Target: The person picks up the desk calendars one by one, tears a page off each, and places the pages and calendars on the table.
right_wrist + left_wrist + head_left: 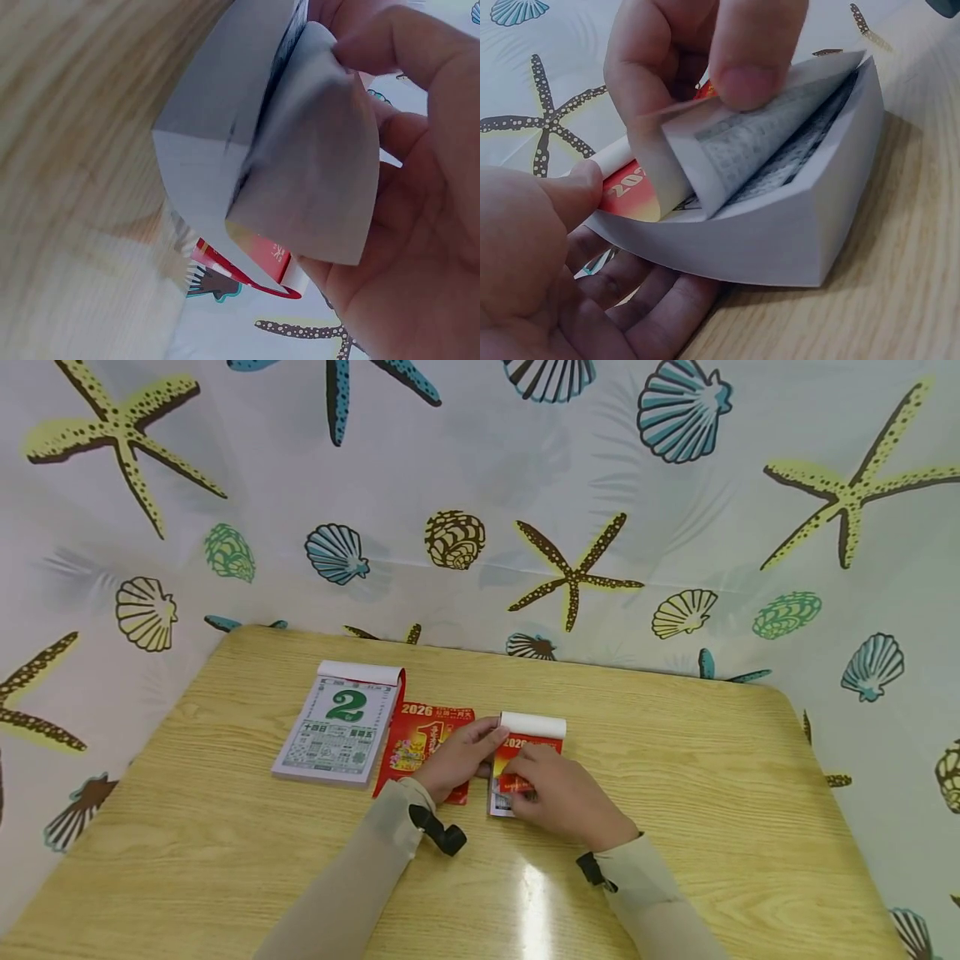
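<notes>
A small tear-off calendar (500,805) with a rolled white top lies on the table in front of both hands. My left hand (456,758) grips its left side, thumb on top and fingers under the thick block of pages (742,247) in the left wrist view. My right hand (566,795) pinches the red 2026 cover sheet (519,774), which curls up off the block from its lower end. A thin printed page (739,146) lifts along with it. In the right wrist view the pale back of the raised sheet (319,176) faces me.
A larger tear-off calendar (337,727) showing a green 2 lies at the left. Between the two calendars is a loose red 2026 sheet (420,739), partly behind the left hand. A cloth printed with starfish and shells (480,468) hangs behind the wooden table (675,760).
</notes>
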The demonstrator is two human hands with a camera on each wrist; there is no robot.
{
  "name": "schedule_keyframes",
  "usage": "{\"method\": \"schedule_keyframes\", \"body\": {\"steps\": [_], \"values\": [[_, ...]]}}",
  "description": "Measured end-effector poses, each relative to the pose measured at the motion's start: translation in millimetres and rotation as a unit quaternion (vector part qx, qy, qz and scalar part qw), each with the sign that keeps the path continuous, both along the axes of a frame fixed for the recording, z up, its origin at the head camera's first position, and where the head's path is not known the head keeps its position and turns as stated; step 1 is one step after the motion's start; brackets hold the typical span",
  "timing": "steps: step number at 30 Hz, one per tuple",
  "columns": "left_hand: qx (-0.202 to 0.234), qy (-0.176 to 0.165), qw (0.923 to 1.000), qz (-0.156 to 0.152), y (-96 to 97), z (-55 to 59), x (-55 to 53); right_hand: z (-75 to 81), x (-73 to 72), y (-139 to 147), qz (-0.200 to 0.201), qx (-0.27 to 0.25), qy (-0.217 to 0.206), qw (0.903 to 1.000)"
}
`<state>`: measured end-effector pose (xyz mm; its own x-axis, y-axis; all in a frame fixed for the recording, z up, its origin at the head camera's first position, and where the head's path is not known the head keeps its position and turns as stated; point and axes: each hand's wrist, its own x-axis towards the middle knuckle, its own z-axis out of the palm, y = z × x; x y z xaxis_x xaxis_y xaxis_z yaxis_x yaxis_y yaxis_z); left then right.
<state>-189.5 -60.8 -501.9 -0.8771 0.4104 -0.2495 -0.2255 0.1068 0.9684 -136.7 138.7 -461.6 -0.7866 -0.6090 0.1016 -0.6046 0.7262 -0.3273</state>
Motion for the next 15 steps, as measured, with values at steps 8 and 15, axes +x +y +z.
{"method": "schedule_keyframes", "body": {"steps": [8,15], "values": [[-0.004,0.002,1.0000,-0.006,-0.9,-0.8,-2.6,2.3,-0.4,-0.2,-0.033,-0.040,-0.035,0.9980],[0.000,-0.006,0.9999,-0.011,-1.4,2.1,-2.8,1.6,-1.2,0.3,-0.055,-0.066,-0.055,0.9948]]}}
